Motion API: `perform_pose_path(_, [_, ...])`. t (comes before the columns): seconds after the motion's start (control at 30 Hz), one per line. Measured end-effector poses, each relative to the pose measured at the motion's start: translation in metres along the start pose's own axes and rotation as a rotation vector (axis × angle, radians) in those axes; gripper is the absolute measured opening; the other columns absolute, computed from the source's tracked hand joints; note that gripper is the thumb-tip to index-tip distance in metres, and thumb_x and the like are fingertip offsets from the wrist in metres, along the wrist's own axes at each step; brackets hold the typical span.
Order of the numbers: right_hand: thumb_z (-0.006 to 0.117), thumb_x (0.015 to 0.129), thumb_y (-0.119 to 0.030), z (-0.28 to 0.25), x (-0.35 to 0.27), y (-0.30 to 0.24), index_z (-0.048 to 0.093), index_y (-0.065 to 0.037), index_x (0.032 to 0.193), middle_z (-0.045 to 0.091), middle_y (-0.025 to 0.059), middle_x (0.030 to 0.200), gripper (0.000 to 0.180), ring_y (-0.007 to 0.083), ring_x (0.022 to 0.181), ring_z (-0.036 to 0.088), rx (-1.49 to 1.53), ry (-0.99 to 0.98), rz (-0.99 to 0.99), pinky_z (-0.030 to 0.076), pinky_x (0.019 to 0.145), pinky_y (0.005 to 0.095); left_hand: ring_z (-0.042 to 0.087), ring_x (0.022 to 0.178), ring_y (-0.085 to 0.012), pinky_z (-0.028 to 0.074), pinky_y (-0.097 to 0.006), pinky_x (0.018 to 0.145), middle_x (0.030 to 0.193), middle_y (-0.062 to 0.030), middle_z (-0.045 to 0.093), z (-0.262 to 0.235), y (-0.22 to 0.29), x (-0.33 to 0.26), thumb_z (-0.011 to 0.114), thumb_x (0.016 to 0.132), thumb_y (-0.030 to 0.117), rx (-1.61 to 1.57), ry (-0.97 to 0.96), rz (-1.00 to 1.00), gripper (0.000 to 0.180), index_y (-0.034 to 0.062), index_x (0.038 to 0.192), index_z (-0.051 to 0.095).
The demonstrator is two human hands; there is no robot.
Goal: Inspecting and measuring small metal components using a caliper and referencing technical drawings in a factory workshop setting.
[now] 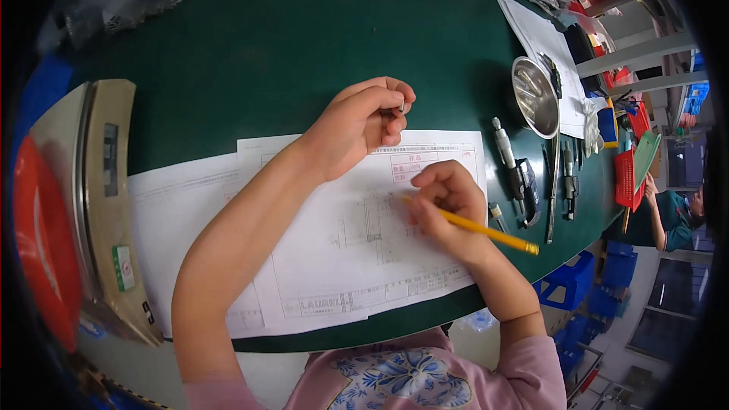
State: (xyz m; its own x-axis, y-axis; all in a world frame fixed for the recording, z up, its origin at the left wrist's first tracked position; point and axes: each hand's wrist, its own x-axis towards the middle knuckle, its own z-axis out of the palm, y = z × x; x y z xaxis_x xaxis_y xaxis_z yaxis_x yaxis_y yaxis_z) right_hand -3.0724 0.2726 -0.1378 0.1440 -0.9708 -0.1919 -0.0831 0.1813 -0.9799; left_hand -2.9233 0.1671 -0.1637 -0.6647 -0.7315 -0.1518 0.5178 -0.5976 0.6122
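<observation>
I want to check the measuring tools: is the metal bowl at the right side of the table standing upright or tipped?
Tipped. The metal bowl leans on its side; its open mouth faces the person, showing its shiny inside.

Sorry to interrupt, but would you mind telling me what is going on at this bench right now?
A person sits at a green table with a technical drawing spread in front of them. The right hand holds a yellow pencil with its tip on the drawing. The left hand pinches a small metal part just above the sheet's top edge. A micrometer and a steel bowl lie to the right.
</observation>
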Motion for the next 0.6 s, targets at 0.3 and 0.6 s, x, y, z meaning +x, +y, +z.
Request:
perform_pose_path(0.3, [0.062,0.058,0.003,-0.010,0.007,0.013,0.041,-0.007,0.057,0.047,0.0029,0.051,0.023,0.0104,0.041,0.046,-0.334,-0.084,-0.469,0.034,0.038,0.0172,0.040,0.059,-0.0087,0.034,-0.022,0.056,0.072,-0.0016,0.041,-0.008,0.003,0.006,0.045,0.078,0.016,-0.093,-0.047,-0.087,0.012,0.0038,0.081,0.045])
perform_pose_path(0.6, [0.061,0.059,0.004,-0.010,0.008,0.013,0.041,-0.007,0.057,0.046,0.0037,0.051,0.023,0.0111,0.040,0.046,-0.337,-0.085,-0.462,0.034,0.037,0.0180,0.041,0.060,-0.0089,0.035,-0.023,0.057,0.072,-0.0017,0.042,-0.008,0.003,0.007,0.045,0.079,0.015,-0.088,-0.066,-0.097,0.013,0.0031,0.082,0.045])
